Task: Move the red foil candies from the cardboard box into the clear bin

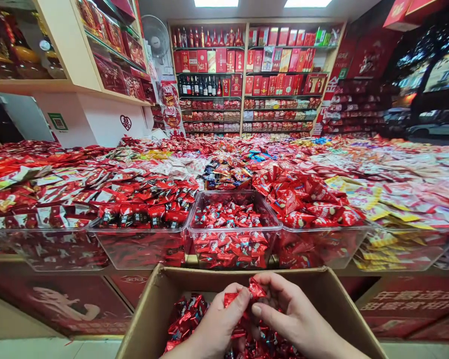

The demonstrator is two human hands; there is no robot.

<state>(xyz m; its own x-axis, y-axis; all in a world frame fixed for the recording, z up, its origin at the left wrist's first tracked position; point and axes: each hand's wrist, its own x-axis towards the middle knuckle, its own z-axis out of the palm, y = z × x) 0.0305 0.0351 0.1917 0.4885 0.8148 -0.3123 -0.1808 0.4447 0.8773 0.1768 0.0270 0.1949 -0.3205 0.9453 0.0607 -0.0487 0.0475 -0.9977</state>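
Over an open cardboard box, my left hand is closed with a red wrapped candy between thumb and fingers. Close beside it, my right hand pinches another red candy. The fingertips of both hands nearly meet. Below them, inside the box, lies a heap of red wrapped candies, partly hidden by my hands. Just behind the box stands a clear plastic bin with similar small red candies in it.
More clear bins full of wrapped sweets line the counter on both sides. Large piles of packets spread behind them. Shelves with bottles and red boxes stand at the back, with a fan at upper left.
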